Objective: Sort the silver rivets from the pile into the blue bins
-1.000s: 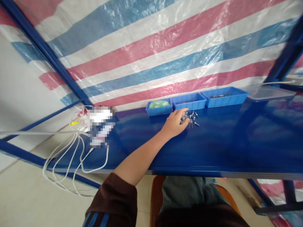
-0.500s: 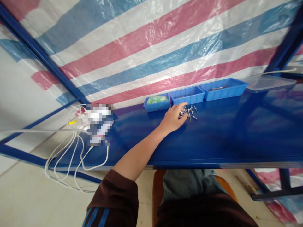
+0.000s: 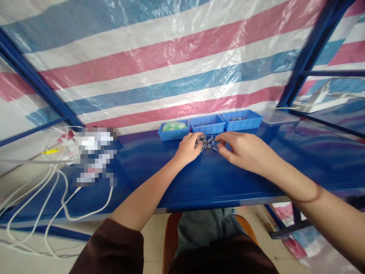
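A small pile of shiny metal fasteners [image 3: 209, 144], like screws or rivets, lies on the blue table [image 3: 194, 182]. My left hand [image 3: 188, 147] curves around the pile's left side, thumb and fingers apart, some pieces lying between them. From the right, my right hand [image 3: 238, 148] reaches to the pile's edge with its fingers bent and the thumb held away; I see nothing in its grasp. Just behind the pile stands a blue bin [image 3: 207, 125] with a few dark pieces inside.
To the left of that bin is another blue bin [image 3: 174, 134] holding green-and-white packets [image 3: 174, 126]. A third bin [image 3: 242, 121] with metal pieces and a clear plastic lid or tray [image 3: 281, 117] stand to the right. White cables [image 3: 67, 205] loop at the left. Striped sheeting [image 3: 171, 68] hangs behind.
My right hand has come into view and reached the pile's right side. The view has shifted rightward; my left hand stays at the pile's left side.
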A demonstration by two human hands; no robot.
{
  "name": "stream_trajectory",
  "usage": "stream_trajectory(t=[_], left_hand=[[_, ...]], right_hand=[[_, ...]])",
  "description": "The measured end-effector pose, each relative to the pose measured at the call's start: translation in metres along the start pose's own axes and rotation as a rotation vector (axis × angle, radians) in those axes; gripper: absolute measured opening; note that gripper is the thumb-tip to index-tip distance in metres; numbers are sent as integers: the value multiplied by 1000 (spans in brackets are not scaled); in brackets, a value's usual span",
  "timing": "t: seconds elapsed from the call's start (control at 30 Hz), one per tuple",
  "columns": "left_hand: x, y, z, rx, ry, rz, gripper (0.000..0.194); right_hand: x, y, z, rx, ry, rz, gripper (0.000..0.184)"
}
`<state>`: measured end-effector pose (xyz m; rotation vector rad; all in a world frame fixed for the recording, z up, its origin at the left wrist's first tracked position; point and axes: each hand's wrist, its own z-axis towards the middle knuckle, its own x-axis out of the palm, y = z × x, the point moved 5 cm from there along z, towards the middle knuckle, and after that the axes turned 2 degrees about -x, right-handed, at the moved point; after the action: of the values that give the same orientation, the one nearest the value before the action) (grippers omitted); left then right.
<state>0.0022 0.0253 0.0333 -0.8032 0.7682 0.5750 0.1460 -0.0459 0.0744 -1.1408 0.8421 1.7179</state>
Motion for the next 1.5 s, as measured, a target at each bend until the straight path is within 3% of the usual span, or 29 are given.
stream_trajectory(t=[0.2, 0.37, 0.43, 0.53, 0.67, 0.93, 1.2, 1.37, 1.5], left_hand=[[4, 7, 2, -13, 9, 11, 30], [5, 8, 2, -23, -6, 13, 27], [3, 8, 3, -42, -24, -29, 26], [0, 2, 3, -46, -22, -191, 24], [-3, -6, 2, -61, 14, -388, 21], [-5, -11, 1, -33, -16, -447, 24], [-1, -9, 3, -26, 21, -427, 22], [-1, -14, 2, 1, 23, -528, 24], [-6, -14, 2, -5, -52, -509, 23]], right_hand=[[40, -15, 35, 49, 227, -122, 33], [43, -15, 50, 56, 213, -121, 24], [40, -15, 53, 69, 111, 20, 18], [38, -14, 54, -2, -48, 492, 16], [40, -10, 51, -58, -92, 1010, 22], [33, -10, 43, 60, -210, 1185, 25], [34, -12, 46, -1, -300, 1139, 24], [27, -10, 43, -112, -373, 926, 21], [15, -2, 36, -234, -431, 714, 18]])
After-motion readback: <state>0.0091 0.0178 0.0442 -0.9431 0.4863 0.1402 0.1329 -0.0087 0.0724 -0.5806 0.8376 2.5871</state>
